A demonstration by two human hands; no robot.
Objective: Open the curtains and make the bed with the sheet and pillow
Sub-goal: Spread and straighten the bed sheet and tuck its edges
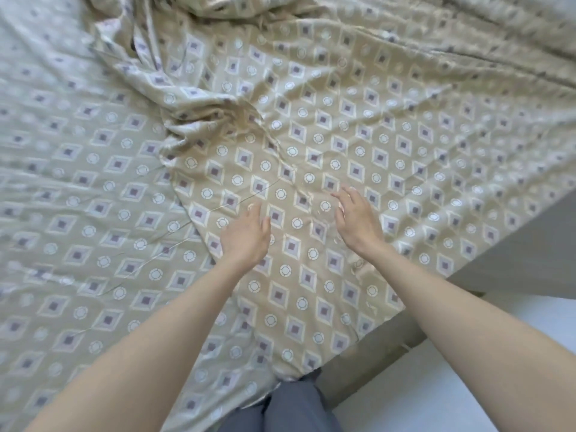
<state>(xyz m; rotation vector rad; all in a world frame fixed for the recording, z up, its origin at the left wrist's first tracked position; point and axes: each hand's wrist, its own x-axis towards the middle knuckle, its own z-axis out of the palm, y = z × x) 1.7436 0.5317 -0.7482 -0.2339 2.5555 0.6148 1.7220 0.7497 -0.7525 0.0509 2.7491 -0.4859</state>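
Observation:
A beige top sheet (358, 129) with diamond and circle patterns lies crumpled across the bed, bunched in folds toward the far left and far right. Under it on the left shows a flatter bed sheet (78, 198) of the same pattern. My left hand (246, 233) is stretched out flat, fingers straight, over the top sheet near its left edge. My right hand (355, 218) reaches beside it with fingers spread and relaxed, just above or touching the fabric. Neither hand holds anything. No pillow or curtain is in view.
The bed's corner (367, 347) points toward me, with its edge running up to the right. A pale floor (467, 385) lies at the lower right. My grey trousers (286, 406) press against the bed corner.

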